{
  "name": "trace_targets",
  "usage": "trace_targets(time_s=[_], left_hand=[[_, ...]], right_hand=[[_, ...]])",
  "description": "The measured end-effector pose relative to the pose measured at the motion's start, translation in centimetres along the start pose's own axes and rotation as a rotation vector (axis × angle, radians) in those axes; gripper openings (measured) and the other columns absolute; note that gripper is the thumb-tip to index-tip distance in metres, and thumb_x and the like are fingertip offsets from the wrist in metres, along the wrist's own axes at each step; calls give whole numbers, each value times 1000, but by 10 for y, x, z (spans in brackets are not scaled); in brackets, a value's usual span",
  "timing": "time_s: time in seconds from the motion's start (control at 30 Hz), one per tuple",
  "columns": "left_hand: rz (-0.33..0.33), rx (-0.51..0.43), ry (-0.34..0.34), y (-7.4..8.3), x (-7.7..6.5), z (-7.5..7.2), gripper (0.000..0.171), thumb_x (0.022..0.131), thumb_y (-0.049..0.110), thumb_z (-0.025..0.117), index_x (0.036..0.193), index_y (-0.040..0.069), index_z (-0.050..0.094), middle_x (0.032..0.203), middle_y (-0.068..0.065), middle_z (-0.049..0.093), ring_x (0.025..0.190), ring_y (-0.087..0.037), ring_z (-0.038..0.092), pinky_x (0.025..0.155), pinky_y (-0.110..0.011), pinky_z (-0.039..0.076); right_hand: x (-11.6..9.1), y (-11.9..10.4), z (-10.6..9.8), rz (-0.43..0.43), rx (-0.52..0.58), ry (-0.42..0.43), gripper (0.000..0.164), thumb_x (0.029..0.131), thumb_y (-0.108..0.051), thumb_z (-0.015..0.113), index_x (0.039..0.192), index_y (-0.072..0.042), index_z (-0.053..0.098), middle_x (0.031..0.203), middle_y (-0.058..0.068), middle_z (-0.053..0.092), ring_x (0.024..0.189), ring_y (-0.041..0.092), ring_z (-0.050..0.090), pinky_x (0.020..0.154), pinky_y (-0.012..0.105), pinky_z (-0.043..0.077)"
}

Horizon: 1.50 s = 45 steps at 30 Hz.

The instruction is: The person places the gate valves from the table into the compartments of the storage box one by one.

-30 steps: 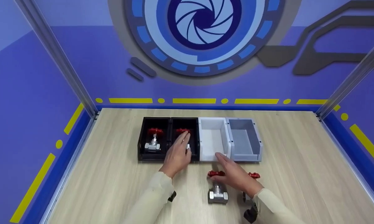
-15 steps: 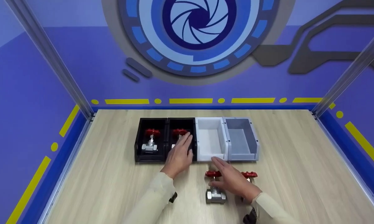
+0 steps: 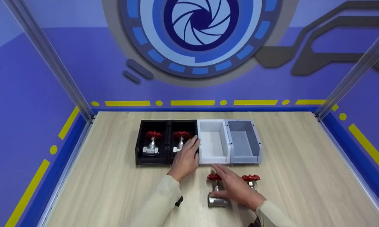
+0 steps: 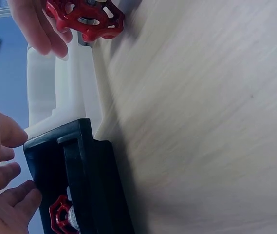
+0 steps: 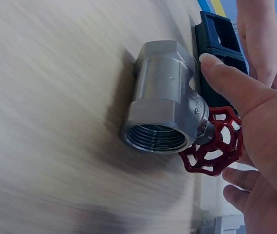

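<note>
My left hand (image 3: 185, 160) is over the right side of the second black bin (image 3: 194, 126), fingers extended and holding nothing. In that bin lies a gate valve (image 3: 181, 142) with a red handwheel, partly hidden by the hand. My right hand (image 3: 238, 189) reaches over another gate valve (image 5: 162, 92) on the table, its thumb above the steel body and its fingers beyond the red handwheel (image 5: 213, 141). The hand is not closed round it; whether it touches cannot be told. A further gate valve (image 3: 251, 178) lies to the right, mostly behind that hand.
The left black bin (image 3: 139, 157) holds one gate valve (image 3: 151, 148). A white bin (image 3: 213, 159) and a grey bin (image 3: 244, 159) complete the row. They stand on a wooden table (image 3: 296, 170), with blue walls (image 3: 189, 91) around.
My left hand has moved right and back from the second black bin's valve, showing more of it. My right hand has drawn slightly nearer and lower over the table valve. The head view has shifted slightly.
</note>
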<state>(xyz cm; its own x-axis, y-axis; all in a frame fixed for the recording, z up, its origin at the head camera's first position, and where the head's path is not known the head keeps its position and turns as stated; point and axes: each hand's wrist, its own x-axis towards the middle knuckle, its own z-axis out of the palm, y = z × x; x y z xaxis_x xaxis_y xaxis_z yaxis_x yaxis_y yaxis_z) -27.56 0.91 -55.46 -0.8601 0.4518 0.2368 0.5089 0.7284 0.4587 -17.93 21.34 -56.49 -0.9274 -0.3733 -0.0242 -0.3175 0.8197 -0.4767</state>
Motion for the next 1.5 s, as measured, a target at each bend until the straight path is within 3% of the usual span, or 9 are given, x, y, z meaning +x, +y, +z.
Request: trace_targets(time_s=[0.43, 0.7, 1.07, 1.27, 1.5], left_hand=[[-19, 18, -13, 0, 3, 8, 54, 93, 15, 52, 145, 7, 44, 155, -7, 37, 140, -31, 40, 111, -42, 39], [-38, 27, -33, 4, 7, 8, 53, 94, 16, 51, 146, 7, 43, 156, -8, 35, 140, -31, 38, 112, -42, 37], [-4, 56, 11, 5, 11, 11, 52, 93, 14, 52, 144, 2, 45, 154, -12, 39, 137, -31, 43, 107, -43, 42], [6, 77, 15, 7, 12, 10, 54, 92, 14, 56, 144, 2, 45, 153, -13, 39, 138, -27, 42, 106, -40, 43], [-35, 22, -38, 8, 14, 9, 57, 92, 15, 55, 146, 3, 40, 157, -12, 32, 140, -29, 39, 107, -42, 41]], right_hand=[[-11, -1, 7, -39, -8, -29, 115, 65, -60, 78, 153, -6, 26, 156, 15, 33, 138, 34, 40, 108, 49, 39], [-14, -3, 13, -104, -95, 22, 125, 57, -59, 83, 154, -8, 23, 155, 14, 33, 137, 32, 40, 108, 49, 39], [-15, -6, 20, -53, -206, -6, 134, 52, -60, 86, 155, -9, 18, 157, 15, 29, 144, 32, 30, 112, 51, 32], [-16, -5, 24, -77, -276, 39, 138, 49, -63, 85, 154, -4, 18, 155, 19, 31, 142, 34, 32, 110, 51, 35], [-19, -7, 28, -64, -297, 97, 139, 46, -61, 87, 153, -3, 21, 153, 20, 33, 140, 37, 36, 108, 53, 36]])
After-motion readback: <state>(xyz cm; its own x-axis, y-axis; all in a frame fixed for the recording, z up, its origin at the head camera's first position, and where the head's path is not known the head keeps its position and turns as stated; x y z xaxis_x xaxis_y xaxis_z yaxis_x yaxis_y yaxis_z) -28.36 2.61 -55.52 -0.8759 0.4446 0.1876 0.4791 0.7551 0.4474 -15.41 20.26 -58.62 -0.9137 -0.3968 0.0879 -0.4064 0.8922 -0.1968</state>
